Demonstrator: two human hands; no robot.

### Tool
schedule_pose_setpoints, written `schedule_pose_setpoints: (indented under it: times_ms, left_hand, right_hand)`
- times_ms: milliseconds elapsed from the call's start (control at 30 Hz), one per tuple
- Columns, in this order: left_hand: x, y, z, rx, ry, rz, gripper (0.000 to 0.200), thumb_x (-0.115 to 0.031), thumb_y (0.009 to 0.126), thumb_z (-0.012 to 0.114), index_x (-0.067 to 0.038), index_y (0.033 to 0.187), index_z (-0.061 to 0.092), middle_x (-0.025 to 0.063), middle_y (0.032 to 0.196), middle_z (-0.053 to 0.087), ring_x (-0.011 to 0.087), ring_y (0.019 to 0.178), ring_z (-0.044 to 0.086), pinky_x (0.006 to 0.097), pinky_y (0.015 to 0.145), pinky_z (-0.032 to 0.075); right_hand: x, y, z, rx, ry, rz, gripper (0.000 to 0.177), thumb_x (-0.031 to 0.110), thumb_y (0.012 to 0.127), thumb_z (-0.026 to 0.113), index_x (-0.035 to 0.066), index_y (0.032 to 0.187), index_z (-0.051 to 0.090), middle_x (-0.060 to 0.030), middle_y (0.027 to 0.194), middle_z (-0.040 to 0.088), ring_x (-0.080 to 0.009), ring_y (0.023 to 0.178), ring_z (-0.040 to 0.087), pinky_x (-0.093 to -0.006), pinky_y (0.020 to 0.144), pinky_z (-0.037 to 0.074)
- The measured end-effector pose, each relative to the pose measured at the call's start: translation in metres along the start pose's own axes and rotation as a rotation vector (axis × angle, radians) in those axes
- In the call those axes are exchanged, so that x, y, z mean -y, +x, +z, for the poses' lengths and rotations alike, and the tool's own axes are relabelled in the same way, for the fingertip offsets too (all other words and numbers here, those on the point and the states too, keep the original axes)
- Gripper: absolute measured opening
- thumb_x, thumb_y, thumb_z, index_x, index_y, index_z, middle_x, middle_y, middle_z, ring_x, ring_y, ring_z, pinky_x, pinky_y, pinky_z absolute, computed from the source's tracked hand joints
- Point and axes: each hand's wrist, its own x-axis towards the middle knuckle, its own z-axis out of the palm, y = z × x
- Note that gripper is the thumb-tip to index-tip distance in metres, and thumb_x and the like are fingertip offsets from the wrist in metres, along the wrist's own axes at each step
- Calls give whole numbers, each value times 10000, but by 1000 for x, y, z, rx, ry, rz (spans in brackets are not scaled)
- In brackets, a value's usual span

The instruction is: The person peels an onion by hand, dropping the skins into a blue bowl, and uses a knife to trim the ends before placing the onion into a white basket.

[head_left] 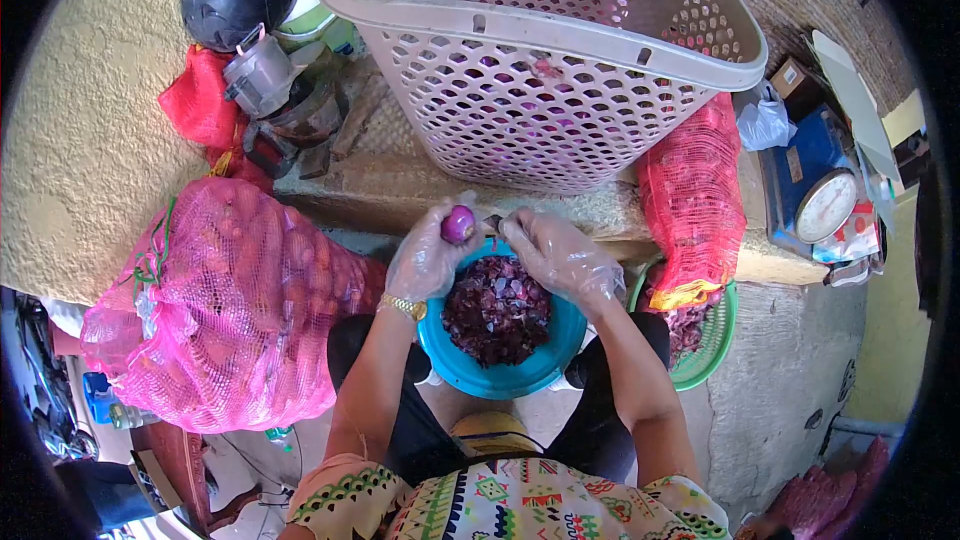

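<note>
Head view: the gloved left hand cradles a purple onion at its fingertips, while the gloved right hand, beside it, pinches a small dark tool too hidden to identify. The teal basin of dark peelings sits just below both hands, apparently to catch what drops; the perforated basket stands beyond them, seemingly within easy reach.

Bright, even daylight with soft shadows — fisheye view, curved and darkened at the rounded edges.
</note>
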Motion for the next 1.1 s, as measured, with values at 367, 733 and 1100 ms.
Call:
schedule_pose_setpoints:
  times_ms: [367, 733, 1100]
  left_hand:
    - [-7, -10, 5, -123, 88, 66, 423, -257, 1090, 607, 9, 1417, 580, 164, 1311, 633, 243, 1139, 632, 354, 975, 583]
    - [2, 3, -18, 58, 403, 171, 435, -223, 1121, 542, 35, 1470, 532, 187, 1405, 593, 302, 1287, 600, 397, 1056, 571]
    - [9, -3, -3, 139, 123, -120, 414, -315, 1136, 540, -1, 1403, 581, 148, 1367, 652, 252, 1188, 659, 414, 1077, 561]
  right_hand:
    - [-37, 12, 14, -109, -346, -264, 540, 581, 985, 666, 66, 920, 814, -209, 786, 733, -424, 763, 722, -516, 730, 562]
    - [-29, 8, 14, 103, -567, -260, 688, 855, 663, 766, 211, 892, 839, -134, 835, 773, -362, 813, 758, -497, 736, 589]
    - [-28, 11, 14, -170, -279, -216, 760, 747, 670, 876, 48, 953, 783, -181, 778, 741, -367, 783, 758, -466, 732, 586]
